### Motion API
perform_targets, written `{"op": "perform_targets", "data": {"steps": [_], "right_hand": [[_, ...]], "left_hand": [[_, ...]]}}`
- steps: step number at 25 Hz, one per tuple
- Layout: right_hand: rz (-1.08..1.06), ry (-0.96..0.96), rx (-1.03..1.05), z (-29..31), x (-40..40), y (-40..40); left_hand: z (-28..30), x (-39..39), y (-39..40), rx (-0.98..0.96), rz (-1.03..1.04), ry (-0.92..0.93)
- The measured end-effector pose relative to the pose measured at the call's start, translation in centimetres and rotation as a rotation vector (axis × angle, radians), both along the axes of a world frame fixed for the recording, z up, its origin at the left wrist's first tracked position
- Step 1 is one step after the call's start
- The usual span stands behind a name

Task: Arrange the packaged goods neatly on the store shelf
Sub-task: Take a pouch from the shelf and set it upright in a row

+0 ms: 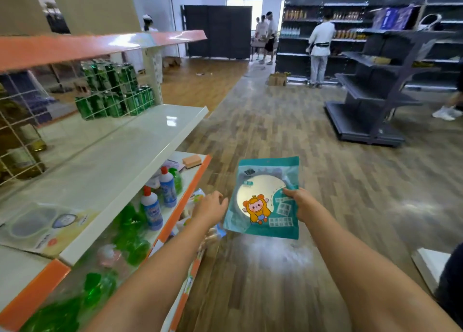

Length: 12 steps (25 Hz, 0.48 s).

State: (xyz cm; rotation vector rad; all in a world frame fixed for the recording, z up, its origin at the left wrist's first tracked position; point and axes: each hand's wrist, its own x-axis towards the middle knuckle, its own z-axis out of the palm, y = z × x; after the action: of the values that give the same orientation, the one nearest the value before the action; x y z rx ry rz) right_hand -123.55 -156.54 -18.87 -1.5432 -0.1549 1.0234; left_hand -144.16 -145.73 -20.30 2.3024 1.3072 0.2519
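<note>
Shelf (140,141) is running along the left, white deck with orange edging, another tier above and one below. Dark shelving (370,81) is standing across the aisle on the wood-pattern floor (275,121), with people in pale tops working at the far racks. Green cans (115,91) are sitting stacked behind a wire grid at the far end of the white deck; a flat pack (42,229) is lying at its near end. Lower tier is holding blue bottles (160,199), green pouches (130,234) and an orange sponge (192,161). Teal pouch (263,199) with a cartoon figure is hanging in the air over the floor, just right of the lower tier's edge, not on any shelf. Right hand (300,204) is pinching the pouch's right edge, thumb on the front face. Left hand (211,209) is hovering just beside the pouch's left edge, fingers loosely curled, holding nothing; contact with the pouch cannot be told.
</note>
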Motion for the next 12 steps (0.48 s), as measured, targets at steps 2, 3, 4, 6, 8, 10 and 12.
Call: {"op": "perform_targets", "data": {"steps": [2,3,4,6,8,10,12], "right_hand": [[0.010,-0.007,0.014,0.5,2.2,1.4],[0.019,-0.007,0.020,0.6,3.0,1.9],[0.038,-0.010,0.022,0.7,4.1,2.6],[0.054,-0.003,0.026,0.5,6.3,3.9],[0.049,0.023,0.025,0.0,7.9,5.4],[0.051,0.032,0.020,-0.5,9.1,7.0],[0.028,0.019,-0.001,-1.1,10.6,8.9]], "left_hand": [[0.4,2.0,1.2,0.026,0.014,0.002],[0.5,2.6,1.8,0.042,0.020,0.008],[0.6,3.7,2.4,0.057,0.029,0.019],[0.6,5.7,3.6,0.091,0.024,0.054],[0.7,7.4,4.9,0.125,0.006,0.101],[0.6,8.8,6.5,0.172,-0.014,0.161],[0.6,10.3,8.3,0.208,-0.031,0.226]]}}
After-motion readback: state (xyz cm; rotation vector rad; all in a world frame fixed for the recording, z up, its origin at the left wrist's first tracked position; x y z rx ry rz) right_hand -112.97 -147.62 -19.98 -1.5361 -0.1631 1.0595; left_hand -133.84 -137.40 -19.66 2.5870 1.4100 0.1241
